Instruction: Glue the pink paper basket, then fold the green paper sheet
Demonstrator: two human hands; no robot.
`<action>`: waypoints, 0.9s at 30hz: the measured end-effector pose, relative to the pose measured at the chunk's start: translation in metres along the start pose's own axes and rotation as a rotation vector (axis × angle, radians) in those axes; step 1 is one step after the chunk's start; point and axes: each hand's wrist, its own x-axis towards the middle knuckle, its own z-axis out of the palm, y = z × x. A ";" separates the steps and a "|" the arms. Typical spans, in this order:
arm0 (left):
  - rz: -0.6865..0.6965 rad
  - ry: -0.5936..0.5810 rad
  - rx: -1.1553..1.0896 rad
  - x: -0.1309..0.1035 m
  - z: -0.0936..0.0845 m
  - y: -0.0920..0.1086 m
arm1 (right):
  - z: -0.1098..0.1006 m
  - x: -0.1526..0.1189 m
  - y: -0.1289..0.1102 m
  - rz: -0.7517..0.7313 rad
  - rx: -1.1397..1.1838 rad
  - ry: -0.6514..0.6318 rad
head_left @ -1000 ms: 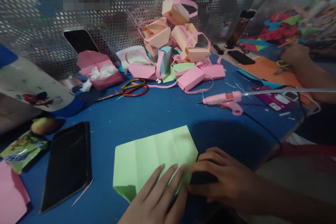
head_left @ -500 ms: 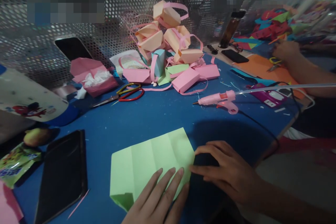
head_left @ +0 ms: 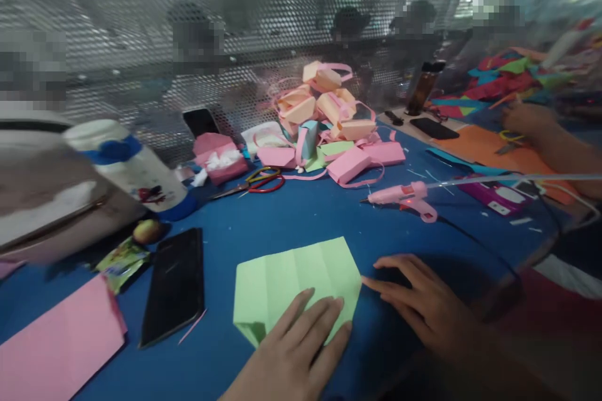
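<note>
A creased light green paper piece lies on the blue table, its lower left corner folded into a small open pocket. My left hand rests flat over its lower right part with the fingers spread. At the paper's right corner is my right hand, its fingers apart and one fingertip at the edge. Beyond them a pink glue gun lies on its side, a clear stick at its back. Scissors with red and yellow handles lie further left.
Pink and peach paper bags are piled at the back by a perforated metal screen. At left are a black phone, a white and blue bottle and pink paper. Another person's hand is at right.
The view has tilted up and turned left, showing more of the bottle, the pink paper and the screen. My left hand stays on the green paper; my right thumb and index finger look slightly further apart.
</note>
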 end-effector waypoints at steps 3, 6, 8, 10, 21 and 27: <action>-0.102 -0.148 -0.080 -0.001 -0.029 -0.007 | 0.002 -0.002 0.002 -0.070 -0.038 0.036; -0.277 -0.110 -0.221 -0.015 -0.061 -0.023 | -0.001 0.003 0.002 -0.132 -0.057 0.024; -0.413 -0.077 -0.347 -0.032 -0.073 -0.034 | -0.003 0.011 0.000 -0.145 -0.044 0.009; -0.529 -0.083 -0.440 -0.049 -0.075 -0.044 | -0.004 0.022 -0.004 -0.150 -0.004 -0.033; -0.546 -0.161 -0.574 -0.051 -0.046 -0.043 | -0.010 0.081 -0.023 -0.249 0.087 -0.436; -0.551 -0.187 -0.346 -0.042 -0.034 -0.033 | -0.005 0.081 -0.019 -0.321 -0.045 -0.433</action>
